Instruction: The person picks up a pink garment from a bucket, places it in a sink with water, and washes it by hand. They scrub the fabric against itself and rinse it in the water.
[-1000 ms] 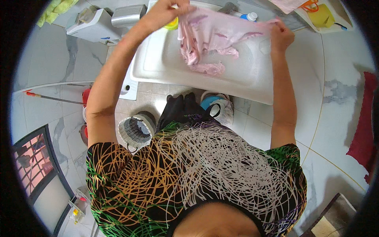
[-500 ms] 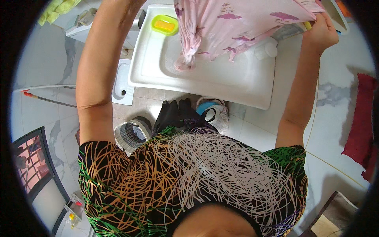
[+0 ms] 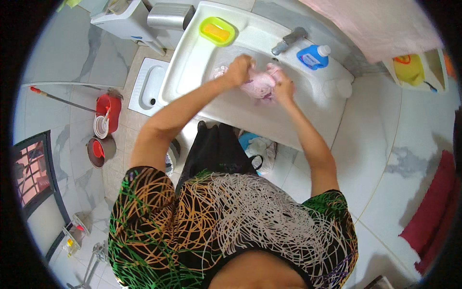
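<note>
Your left hand [image 3: 239, 71] is curled closed on one side of a bunched pink cloth with purple print [image 3: 260, 87], and your right hand [image 3: 284, 89] is clenched on its other side; the fingertips of both are too small and blurred to tell apart. The cloth is gathered between your hands over the bowl of the white washbasin [image 3: 185, 77], with a paler crumpled part reaching past your left hand toward the washbasin's left side. At the washbasin's far left corner you have a lime-green soap dish [image 3: 204, 26] with an orange soap bar [image 3: 216, 32] in it. A chrome faucet [image 3: 291, 38] stands at the washbasin's far edge, and a blue plastic bottle with a white cap [image 3: 313, 57] is on the right part of that edge. On the floor to the washbasin's left are a white squat toilet [image 3: 155, 81] and, farther from it, a red mop bucket [image 3: 113, 111].
</note>
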The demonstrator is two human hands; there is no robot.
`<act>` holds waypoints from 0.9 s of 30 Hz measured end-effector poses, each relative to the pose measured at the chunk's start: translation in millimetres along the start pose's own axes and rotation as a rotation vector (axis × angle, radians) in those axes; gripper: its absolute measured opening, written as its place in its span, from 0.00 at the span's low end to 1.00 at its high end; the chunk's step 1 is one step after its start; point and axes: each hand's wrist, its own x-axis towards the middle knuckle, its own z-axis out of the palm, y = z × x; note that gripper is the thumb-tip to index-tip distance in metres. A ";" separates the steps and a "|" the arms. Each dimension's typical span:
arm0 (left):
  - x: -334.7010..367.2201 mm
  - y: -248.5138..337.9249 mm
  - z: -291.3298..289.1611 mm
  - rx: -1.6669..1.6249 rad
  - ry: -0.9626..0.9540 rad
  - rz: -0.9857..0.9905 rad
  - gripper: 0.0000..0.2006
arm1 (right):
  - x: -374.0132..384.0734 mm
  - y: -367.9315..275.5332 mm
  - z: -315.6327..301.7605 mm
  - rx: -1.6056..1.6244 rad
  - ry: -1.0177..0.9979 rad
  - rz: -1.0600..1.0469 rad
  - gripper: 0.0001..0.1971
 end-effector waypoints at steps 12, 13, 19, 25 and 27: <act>-43.9 -30.5 50.2 0.289 -0.075 -0.132 0.09 | -7.5 -11.6 85.0 -0.655 -0.231 0.045 0.28; -50.3 -49.2 59.8 0.294 -0.031 -0.084 0.09 | -11.0 -21.7 87.8 -0.654 -0.230 -0.013 0.28; -44.1 -46.1 57.2 0.115 -0.004 -0.038 0.11 | -20.0 9.1 104.4 -0.605 -0.405 0.153 0.25; -57.6 -73.8 48.1 0.292 -0.055 0.291 0.12 | -17.4 -5.8 90.0 -0.382 -0.026 -0.282 0.15; -58.3 -42.1 18.0 -0.234 0.036 -0.097 0.11 | -20.7 -3.4 62.3 -0.371 -0.009 -0.296 0.13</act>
